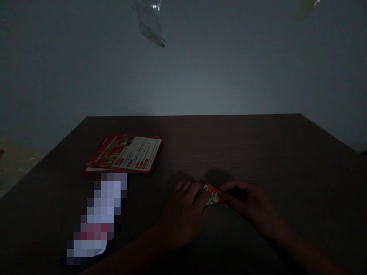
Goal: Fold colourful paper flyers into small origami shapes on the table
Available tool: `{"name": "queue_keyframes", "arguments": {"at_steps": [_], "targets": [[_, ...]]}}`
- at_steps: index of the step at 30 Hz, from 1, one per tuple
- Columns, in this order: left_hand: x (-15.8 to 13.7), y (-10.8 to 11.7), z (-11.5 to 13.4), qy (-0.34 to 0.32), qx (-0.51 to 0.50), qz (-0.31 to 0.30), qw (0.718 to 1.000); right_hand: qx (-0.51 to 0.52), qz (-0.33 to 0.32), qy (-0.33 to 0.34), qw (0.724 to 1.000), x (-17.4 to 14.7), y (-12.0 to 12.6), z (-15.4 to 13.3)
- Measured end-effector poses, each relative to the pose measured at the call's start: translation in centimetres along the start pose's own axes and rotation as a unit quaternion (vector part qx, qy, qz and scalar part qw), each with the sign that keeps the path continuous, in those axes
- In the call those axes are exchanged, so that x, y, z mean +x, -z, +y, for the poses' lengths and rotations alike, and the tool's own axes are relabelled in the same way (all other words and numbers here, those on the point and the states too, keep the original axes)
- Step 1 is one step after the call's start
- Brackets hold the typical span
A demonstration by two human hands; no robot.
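A small red printed piece of paper or card point(213, 195) with a colourful picture lies between my two hands, low over the table. My left hand point(187, 208) is closed on its left side, fingers curled and thumb along it. At its right corner, my right hand point(249, 198) pinches with thumb and forefinger. Part of the piece is hidden under the left fingers, so its full shape cannot be made out. Left of my hands lies a stack of red and white printed sheets point(126, 154), slightly fanned.
A bright pixelated object point(100, 214) lies on the dark wooden table point(229, 145), below the stack and beside my left forearm. The table's far edge meets a grey wall point(215, 68). A clear plastic bag point(150, 23) hangs on the wall. The light is dim.
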State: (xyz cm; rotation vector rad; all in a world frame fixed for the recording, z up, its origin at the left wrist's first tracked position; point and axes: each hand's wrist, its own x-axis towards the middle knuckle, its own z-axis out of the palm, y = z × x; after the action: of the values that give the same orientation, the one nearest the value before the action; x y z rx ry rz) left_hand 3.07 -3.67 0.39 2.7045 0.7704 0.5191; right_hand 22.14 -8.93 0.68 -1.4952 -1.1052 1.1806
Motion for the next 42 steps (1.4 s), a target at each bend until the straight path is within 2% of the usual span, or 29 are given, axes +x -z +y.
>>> {"name": "queue_keyframes", "arguments": {"at_steps": [4,7,9,11,14,19,25,42], "targets": [[0.1,0.2,0.0,-0.019,-0.017,0.045,0.999,0.151,-0.041,-0.065,0.986,0.1,0.2,0.2],[0.2,0.3,-0.1,-0.039,-0.025,0.076,0.996,0.195,-0.054,-0.073,0.977,-0.1,0.3,0.1],[0.3,0.4,-0.1,-0.049,-0.031,0.093,0.994,0.158,-0.051,-0.023,0.986,-0.2,0.3,-0.1],[0.3,0.5,-0.1,-0.053,-0.047,0.098,0.993,0.088,-0.045,0.054,0.994,-0.4,0.3,-0.2],[0.1,0.5,-0.2,-0.054,-0.086,0.100,0.990,-0.005,-0.024,0.157,0.987,-0.6,0.3,-0.3],[-0.2,0.2,-0.2,-0.052,-0.129,0.117,0.983,-0.082,-0.023,0.232,0.969,-0.7,0.4,-0.4],[-0.1,0.2,-0.1,-0.076,-0.135,0.116,0.981,-0.096,-0.068,0.258,0.959,-0.7,0.3,-0.8],[0.1,0.6,-0.1,-0.093,-0.131,0.098,0.982,-0.085,-0.083,0.248,0.962,-1.2,0.7,-0.6]]}}
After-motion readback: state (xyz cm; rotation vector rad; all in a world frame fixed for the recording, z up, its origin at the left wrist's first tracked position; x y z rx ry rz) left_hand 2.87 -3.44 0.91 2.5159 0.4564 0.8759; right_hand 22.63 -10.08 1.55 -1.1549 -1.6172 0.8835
